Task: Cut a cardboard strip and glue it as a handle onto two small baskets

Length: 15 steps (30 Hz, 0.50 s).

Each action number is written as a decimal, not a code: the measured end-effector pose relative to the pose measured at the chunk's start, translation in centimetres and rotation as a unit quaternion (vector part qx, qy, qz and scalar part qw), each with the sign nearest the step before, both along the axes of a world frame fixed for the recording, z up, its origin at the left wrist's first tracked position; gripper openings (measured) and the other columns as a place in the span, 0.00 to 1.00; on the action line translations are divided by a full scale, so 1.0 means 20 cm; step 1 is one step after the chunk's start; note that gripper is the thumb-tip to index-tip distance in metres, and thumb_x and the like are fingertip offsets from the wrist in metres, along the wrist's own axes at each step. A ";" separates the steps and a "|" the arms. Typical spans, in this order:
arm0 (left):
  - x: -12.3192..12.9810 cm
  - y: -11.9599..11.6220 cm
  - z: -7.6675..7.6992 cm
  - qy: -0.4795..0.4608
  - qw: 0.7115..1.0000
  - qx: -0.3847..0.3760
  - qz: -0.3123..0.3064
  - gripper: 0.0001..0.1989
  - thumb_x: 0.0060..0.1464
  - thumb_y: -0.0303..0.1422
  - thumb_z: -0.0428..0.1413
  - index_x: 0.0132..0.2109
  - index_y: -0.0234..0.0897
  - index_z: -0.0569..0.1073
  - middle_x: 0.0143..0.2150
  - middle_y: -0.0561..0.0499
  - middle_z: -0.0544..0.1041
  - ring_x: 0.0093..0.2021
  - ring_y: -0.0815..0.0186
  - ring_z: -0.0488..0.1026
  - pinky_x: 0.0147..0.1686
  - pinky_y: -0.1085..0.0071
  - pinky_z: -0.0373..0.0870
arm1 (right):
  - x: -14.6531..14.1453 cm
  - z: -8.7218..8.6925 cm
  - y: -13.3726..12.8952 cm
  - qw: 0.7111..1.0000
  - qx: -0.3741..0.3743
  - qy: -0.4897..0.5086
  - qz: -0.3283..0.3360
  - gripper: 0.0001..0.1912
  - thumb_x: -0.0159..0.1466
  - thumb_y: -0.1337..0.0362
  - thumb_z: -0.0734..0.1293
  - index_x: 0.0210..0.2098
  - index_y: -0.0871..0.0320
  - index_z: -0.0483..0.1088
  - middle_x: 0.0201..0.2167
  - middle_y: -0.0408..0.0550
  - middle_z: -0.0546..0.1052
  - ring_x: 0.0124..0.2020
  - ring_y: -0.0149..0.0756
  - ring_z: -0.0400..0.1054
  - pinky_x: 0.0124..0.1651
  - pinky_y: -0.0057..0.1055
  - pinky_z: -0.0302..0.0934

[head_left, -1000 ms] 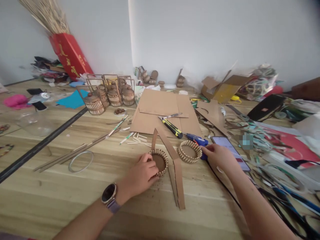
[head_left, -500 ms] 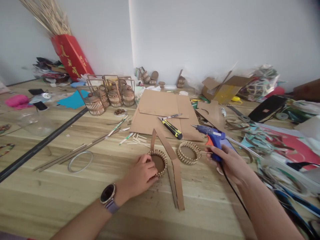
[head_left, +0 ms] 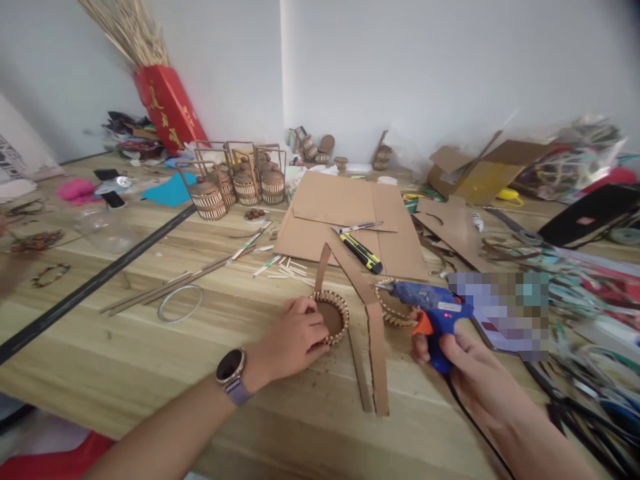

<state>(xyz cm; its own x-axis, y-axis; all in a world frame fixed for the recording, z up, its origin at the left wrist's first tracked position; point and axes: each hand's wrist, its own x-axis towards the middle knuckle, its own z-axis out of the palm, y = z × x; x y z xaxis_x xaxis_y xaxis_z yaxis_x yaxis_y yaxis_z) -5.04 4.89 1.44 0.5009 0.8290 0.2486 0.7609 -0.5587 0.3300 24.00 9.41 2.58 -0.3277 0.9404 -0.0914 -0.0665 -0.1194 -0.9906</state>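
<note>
My left hand [head_left: 299,337] is closed on the near-left rim of a small round woven basket [head_left: 343,316], fingers over its edge, a flat brown base showing inside. My right hand [head_left: 473,370] grips a blue hot glue gun [head_left: 434,307] with an orange trigger, its nozzle pointing left. Partly behind the gun lies a second woven ring [head_left: 389,315]. Between the two rings, a bent cardboard strip [head_left: 376,353] rests on the table. A yellow-and-black utility knife [head_left: 361,252] lies on cardboard sheets [head_left: 310,233] farther back.
Several small lidded baskets with handles [head_left: 245,185] stand at the back left. A wire ring [head_left: 180,304] and thin wooden strips [head_left: 165,292] lie left of my hand. On the right are a phone [head_left: 500,320], tangled strips and a cardboard box [head_left: 480,167].
The glue gun has come left and a little nearer, its nozzle now over the second ring. My left hand stays on the basket. The whole view has shifted slightly.
</note>
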 end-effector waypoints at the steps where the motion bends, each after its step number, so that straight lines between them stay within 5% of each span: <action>1: 0.00 0.00 0.00 -0.005 1.000 -0.005 0.004 0.08 0.63 0.34 0.56 0.36 0.36 0.75 0.38 0.49 0.76 0.51 0.56 0.63 0.53 0.56 0.61 | -0.02 0.01 -0.01 1.000 -0.001 0.003 0.001 0.22 0.54 0.44 0.74 0.33 0.56 0.71 0.23 0.43 0.70 0.24 0.32 0.62 0.29 0.30 0.60; 7: -0.02 0.01 0.00 -0.012 0.999 0.004 0.031 0.08 0.61 0.34 0.58 0.34 0.36 0.74 0.37 0.50 0.76 0.51 0.55 0.63 0.52 0.56 0.60 | -0.09 0.07 -0.04 0.996 -0.023 -0.073 0.039 0.22 0.54 0.45 0.74 0.27 0.58 0.72 0.14 0.38 0.62 0.18 0.29 0.54 0.24 0.29 0.52; 15: -0.03 0.02 0.01 -0.005 0.999 0.016 0.048 0.07 0.58 0.35 0.62 0.41 0.37 0.76 0.41 0.47 0.77 0.51 0.54 0.63 0.51 0.56 0.62 | -0.14 0.01 -0.07 0.986 -0.026 -0.167 0.003 0.29 0.46 0.37 0.75 0.21 0.59 0.72 0.15 0.40 0.63 0.20 0.29 0.53 0.25 0.29 0.48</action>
<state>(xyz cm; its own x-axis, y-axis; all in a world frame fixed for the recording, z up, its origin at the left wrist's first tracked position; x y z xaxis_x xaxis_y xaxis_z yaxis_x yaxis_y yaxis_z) -5.56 5.19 1.57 0.4165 0.8651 0.2795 0.8087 -0.4930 0.3208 21.28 8.08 2.81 -0.2763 0.9298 -0.2430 0.2635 -0.1698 -0.9496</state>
